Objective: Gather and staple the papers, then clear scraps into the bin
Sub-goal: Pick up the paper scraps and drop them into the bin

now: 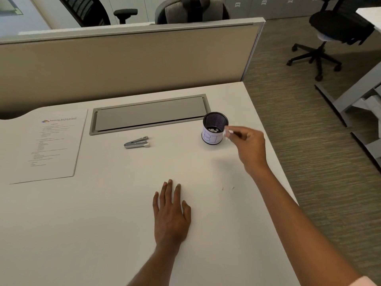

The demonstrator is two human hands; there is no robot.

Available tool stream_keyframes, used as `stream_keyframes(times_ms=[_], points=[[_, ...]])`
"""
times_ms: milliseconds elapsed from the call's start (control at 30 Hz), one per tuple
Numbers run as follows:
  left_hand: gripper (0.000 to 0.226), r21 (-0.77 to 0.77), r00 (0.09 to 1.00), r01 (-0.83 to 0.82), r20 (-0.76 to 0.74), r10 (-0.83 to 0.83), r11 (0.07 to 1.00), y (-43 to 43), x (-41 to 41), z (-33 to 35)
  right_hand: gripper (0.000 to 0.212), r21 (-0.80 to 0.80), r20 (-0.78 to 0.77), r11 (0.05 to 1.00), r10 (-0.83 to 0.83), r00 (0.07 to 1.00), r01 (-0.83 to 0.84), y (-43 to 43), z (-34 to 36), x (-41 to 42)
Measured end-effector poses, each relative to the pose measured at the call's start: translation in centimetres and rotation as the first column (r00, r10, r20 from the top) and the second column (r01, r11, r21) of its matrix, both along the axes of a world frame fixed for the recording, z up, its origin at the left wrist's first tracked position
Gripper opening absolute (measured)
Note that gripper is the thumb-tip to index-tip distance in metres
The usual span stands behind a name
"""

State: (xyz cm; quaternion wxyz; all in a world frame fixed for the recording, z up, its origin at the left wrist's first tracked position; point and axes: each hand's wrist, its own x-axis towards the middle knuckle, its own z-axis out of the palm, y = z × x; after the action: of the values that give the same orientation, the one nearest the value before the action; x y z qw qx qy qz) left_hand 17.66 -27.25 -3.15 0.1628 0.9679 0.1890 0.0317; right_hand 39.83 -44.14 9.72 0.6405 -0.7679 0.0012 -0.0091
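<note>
Only the head view to go on. The right hand [250,148] is up beside the bin [215,128], thumb and forefinger pinching a small white paper scrap [227,134] just off the rim on the right side. The bin is a little black mesh cup with a paper label wrapped round it, standing upright on the desk [115,223] near the grey cable hatch [149,114]. A few white bits already sit inside it.

The left hand [171,211] lies flat on the desk, fingers loosely together, holding nothing.

The papers [48,144] sit squared up at the far left of the desk, well apart from everything else. I can't tell from here whether there's a staple in them. The stapler [136,142] lies between the papers and the bin, just in front of the hatch.

Handling-wise, I'd guess that scrap weighs basically nothing, so it may flutter or cling to the fingertips rather than drop clean. A fingertip pinch is the right grip, and I'd get it over the opening before letting go. The cup looks light too, so a bump from the knuckles could tip it.

Two tiny specks [227,188] show on the desk near the right forearm. They could be more scraps or staples, too small to tell. If so, they'd need a fingernail pinch or a sweep to the edge.
</note>
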Motion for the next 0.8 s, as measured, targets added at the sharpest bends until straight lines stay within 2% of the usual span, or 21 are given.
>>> stream_keyframes(times_ms=[133,300,467,633,733,800], points=[[0.058,0.011,1.000,0.004,0.003,-0.004,1.000,0.1,0.0,0.0,0.018,-0.241,0.165,0.970,0.067,0.984,-0.026,2.4,1.0,4.3],[0.059,0.011,1.000,0.007,-0.005,-0.006,1.000,0.1,0.1,-0.2,0.015,-0.475,0.119,0.874,0.182,0.976,-0.105,3.7,-0.2,7.7],[0.059,0.007,1.000,0.004,-0.006,-0.004,1.000,0.1,0.0,-0.4,0.016,-0.603,0.054,0.777,0.266,0.962,-0.181,4.3,-0.7,8.8],[0.059,0.007,1.000,0.012,-0.008,-0.012,1.000,0.0,0.1,-0.2,0.034,-0.667,0.016,0.718,0.278,0.960,-0.197,4.4,-0.4,8.9],[0.059,0.009,1.000,0.011,-0.015,-0.011,1.000,0.0,0.0,0.0,0.028,-0.675,0.068,0.721,0.277,0.959,-0.160,4.4,0.4,8.4],[0.059,0.010,1.000,0.011,-0.017,-0.011,1.000,0.1,0.0,0.0,0.023,-0.627,0.150,0.772,0.247,0.957,-0.101,3.8,1.2,7.7]])
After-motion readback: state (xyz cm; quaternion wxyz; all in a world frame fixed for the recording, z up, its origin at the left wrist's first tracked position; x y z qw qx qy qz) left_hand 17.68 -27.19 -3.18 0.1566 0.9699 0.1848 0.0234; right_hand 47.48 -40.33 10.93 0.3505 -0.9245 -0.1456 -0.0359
